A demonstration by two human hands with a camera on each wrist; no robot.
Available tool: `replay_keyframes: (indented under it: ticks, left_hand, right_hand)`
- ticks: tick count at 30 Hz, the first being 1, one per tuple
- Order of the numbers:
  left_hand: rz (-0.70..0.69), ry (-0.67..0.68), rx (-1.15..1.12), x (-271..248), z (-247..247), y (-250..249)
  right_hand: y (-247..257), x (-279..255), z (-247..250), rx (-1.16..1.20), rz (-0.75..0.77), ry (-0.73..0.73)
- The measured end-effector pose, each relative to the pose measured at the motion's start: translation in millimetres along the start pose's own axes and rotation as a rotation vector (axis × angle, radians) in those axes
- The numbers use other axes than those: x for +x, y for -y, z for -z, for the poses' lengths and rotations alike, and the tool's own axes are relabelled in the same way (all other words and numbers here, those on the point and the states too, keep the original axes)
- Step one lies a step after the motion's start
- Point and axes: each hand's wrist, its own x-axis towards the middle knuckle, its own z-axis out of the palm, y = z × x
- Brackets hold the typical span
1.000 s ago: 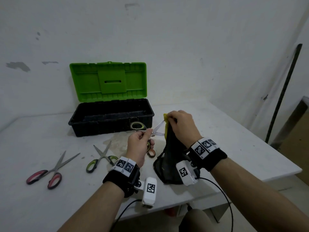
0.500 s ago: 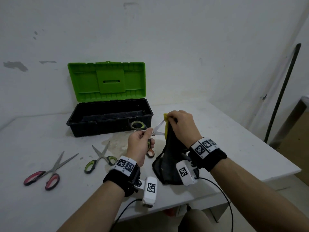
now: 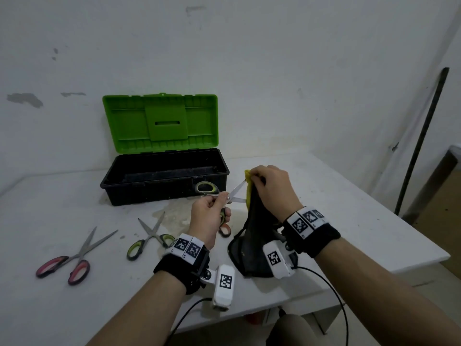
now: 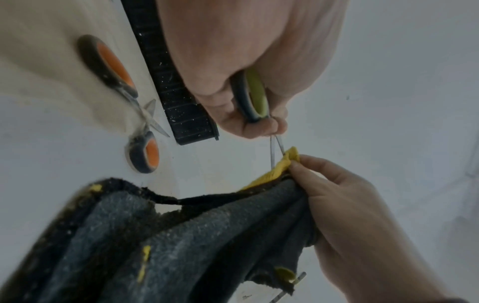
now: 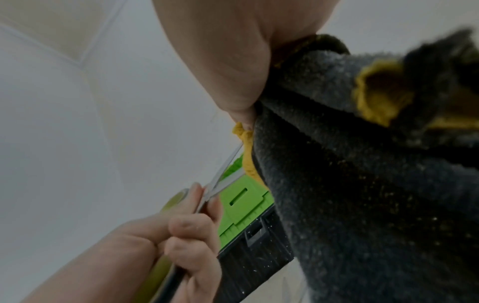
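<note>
My left hand (image 3: 212, 213) grips a pair of green-handled scissors (image 3: 207, 189), blades spread apart and pointing right. The blade tips touch the yellow edge (image 3: 247, 188) of a dark grey cloth (image 3: 252, 243). My right hand (image 3: 270, 188) pinches the cloth's top corner and holds it up, its lower part resting on the white table (image 3: 349, 221). In the left wrist view the scissors (image 4: 252, 96) sit in my curled fingers and the blades meet the yellow edge (image 4: 281, 168). The right wrist view shows the cloth (image 5: 362, 184) hanging below my hand and the blades (image 5: 223, 174) beside the yellow trim.
An open toolbox (image 3: 164, 176) with a green lid (image 3: 162, 121) stands at the back. Red-handled scissors (image 3: 72, 258) and green-handled scissors (image 3: 149, 236) lie on the left. Orange-handled scissors (image 3: 224, 229) lie under my left hand. The table's right edge is near.
Hardly anything has changed: both hands stay where they were, with the spread blades at the cloth's yellow edge. The view shifts slightly.
</note>
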Motion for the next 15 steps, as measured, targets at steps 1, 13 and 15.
replay_keyframes:
  ticks: [1, 13, 15]
  left_hand:
    - [-0.004, -0.008, -0.003, -0.4, 0.0, -0.9]
    - [-0.010, 0.019, 0.018, -4.0, 0.1, -3.1]
    - [-0.006, 0.012, 0.022, -4.0, 1.3, -2.4]
  right_hand:
    - [3.0, -2.1, 1.4, 0.007, 0.027, -0.002]
    - [4.5, -5.5, -4.5, -0.022, 0.012, 0.049]
    - [0.6, -1.5, 1.3, -0.021, -0.020, 0.001]
